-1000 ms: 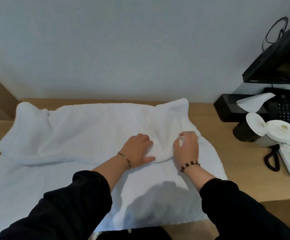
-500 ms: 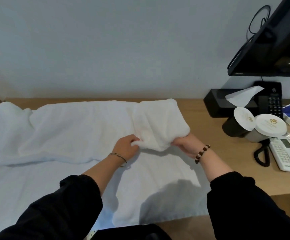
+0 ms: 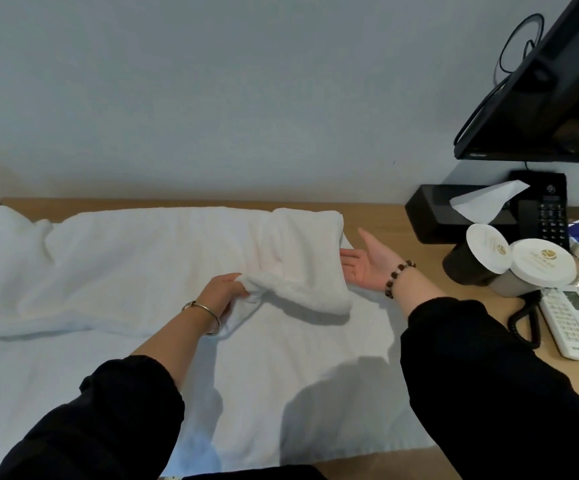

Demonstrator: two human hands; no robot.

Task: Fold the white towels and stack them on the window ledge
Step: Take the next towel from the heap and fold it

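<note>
In the head view, the small towel (image 3: 301, 258) lies bunched to the left of the tissue box (image 3: 430, 216); it rests on a larger towel (image 3: 125, 271) that spreads farther left of the box and toward the person, over the wooden desk (image 3: 378, 216); no window ledge shows.

The left hand (image 3: 222, 296) pinches the small towel's near corner, on the side away from the box, and holds it a little off the cloth below; the right hand (image 3: 364, 268) lies between the towel and the box, palm up, fingers straight, grasping nothing; whether its fingertips touch the towel's edge I cannot tell.

The step in hand seems to be squaring up the small towel for a fold. To do it well, the right hand should probably take the matching near corner on the box side; both hands could then draw the edge taut, so the wrinkles fall out before the halves meet; lift clear of the larger towel, lest it drag along; keep the swing short toward the box, since the lidded cups (image 3: 509, 268) stand just in front of it.
</note>
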